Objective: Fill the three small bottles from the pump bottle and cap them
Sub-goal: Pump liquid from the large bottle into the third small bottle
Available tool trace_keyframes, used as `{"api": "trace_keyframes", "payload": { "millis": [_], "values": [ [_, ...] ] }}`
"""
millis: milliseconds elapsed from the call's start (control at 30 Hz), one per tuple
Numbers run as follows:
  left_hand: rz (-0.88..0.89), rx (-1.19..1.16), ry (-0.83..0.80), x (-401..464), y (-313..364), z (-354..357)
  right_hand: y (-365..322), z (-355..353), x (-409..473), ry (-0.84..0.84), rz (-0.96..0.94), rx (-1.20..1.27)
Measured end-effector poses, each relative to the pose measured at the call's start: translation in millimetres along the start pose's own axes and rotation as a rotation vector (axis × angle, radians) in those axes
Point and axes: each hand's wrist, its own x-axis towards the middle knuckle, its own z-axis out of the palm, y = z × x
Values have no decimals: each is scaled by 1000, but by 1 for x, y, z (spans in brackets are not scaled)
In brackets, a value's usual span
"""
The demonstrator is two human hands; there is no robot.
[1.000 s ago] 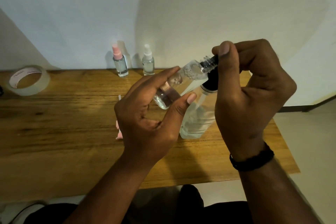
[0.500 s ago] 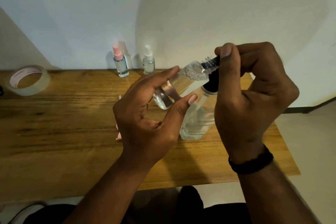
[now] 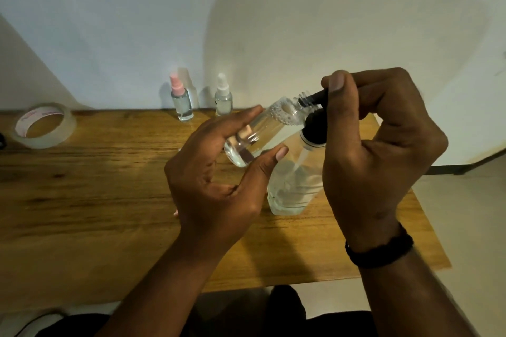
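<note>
Little is changing since a second ago — only froth is gathering under the neck of the tilted bottle (image 3: pixel 262 131), which left hand (image 3: pixel 219 180) is pinching; right hand (image 3: pixel 380 139) is clamping the pump (image 3: pixel 315 97) spout in its mouth. Keeping them aligned and pressing gently is avoiding spills.

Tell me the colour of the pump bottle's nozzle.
Black: the pump nozzle enters the small bottle; head view.

Three small bottles, two capped ones (image 3: pixel 182 101) (image 3: pixel 223 97) standing behind the pump bottle (image 3: pixel 294 180), one open (image 3: pixel 262 131) held tilted above it, one pump bottle, one tape roll (image 3: pixel 43 125) far to its left, two hands (image 3: pixel 219 172) (image 3: pixel 377 150), one wooden table (image 3: pixel 95 200)
</note>
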Motion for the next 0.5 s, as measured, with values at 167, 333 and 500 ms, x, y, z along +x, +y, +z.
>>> {"api": "trace_keyframes", "payload": {
  "millis": [167, 333, 500],
  "values": [
    [3, -4, -2, -2, -3, 1, 2, 4, -5, -3, 10, 15],
    [-6, 5, -5, -1, 0, 0, 1, 3, -3, -1, 24, 24],
    [-12, -36, 3, -1, 0, 2, -1, 3, -2, 7, 34, 16]
  ]
}}
